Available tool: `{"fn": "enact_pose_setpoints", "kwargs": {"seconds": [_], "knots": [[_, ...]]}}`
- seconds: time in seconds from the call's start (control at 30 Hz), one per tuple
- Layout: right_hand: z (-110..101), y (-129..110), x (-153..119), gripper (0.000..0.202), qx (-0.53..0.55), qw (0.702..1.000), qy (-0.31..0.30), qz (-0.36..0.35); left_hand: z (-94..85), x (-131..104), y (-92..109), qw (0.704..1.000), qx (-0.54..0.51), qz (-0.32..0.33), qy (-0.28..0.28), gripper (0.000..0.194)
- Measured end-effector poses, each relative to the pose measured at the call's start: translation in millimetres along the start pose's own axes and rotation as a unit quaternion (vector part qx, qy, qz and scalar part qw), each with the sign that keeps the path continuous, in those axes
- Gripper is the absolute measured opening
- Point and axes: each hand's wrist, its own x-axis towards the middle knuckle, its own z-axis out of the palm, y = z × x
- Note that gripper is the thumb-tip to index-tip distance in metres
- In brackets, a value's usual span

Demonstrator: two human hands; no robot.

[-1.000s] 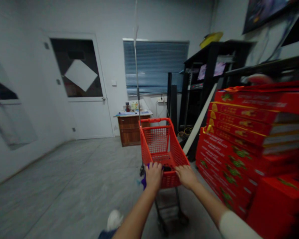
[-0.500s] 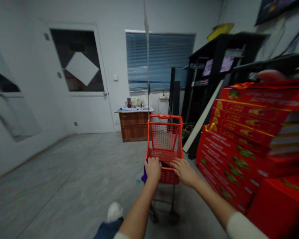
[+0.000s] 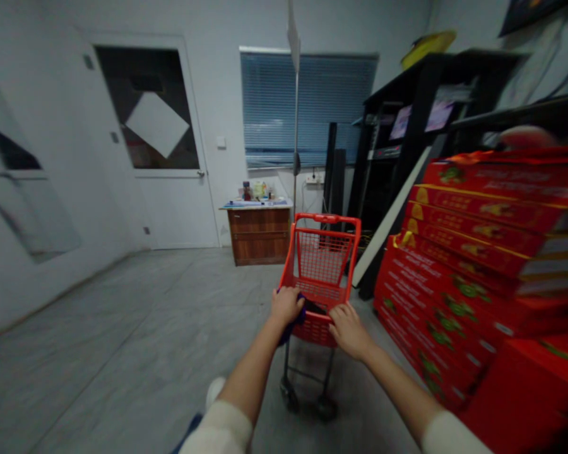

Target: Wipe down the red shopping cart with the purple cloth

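A small red plastic shopping cart (image 3: 325, 255) with a mesh basket stands in front of me on black wheels. My left hand (image 3: 287, 307) is closed at the left corner of its near rim, with a purple cloth (image 3: 291, 328) bunched under the palm and against the basket. Fingers of my right hand (image 3: 349, 326) curl over the right end of the same rim. Between the hands, something dark (image 3: 315, 308) shows inside the basket; I cannot make out what it is. A thin upright pole (image 3: 296, 126) rises at the cart's far left side.
Stacked red boxes (image 3: 454, 296) crowd the right side. Behind them are a black shelf rack (image 3: 416, 94) and a leaning white board (image 3: 392, 217). A brown wooden cabinet (image 3: 260, 236) stands against the far wall, near a white door (image 3: 177, 211). Grey floor (image 3: 137, 353) stretches left.
The cart has shifted slightly right in view and turned a little. My right fingers, stretched over the rim before, now curl round it. My left hand has moved slightly left and up.
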Motion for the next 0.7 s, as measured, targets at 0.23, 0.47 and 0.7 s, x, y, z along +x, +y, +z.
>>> {"fn": "enact_pose_setpoints", "kwargs": {"seconds": [0.23,0.47,0.7], "knots": [[-8.5,-19.7,3.2,0.032,0.048,0.998,-0.021,-0.037,6.1,-1.5,18.5,0.998,-0.01,0.004,-0.064,0.031],[-17.2,9.0,16.4,0.041,-0.003,1.0,-0.007,-0.022,-3.6,-6.9,5.2,0.998,-0.007,-0.027,-0.061,0.03],[6.8,13.9,15.0,0.038,0.007,1.0,0.029,-0.01,28.3,-36.5,23.5,0.992,-0.067,0.074,0.073,0.032]]}}
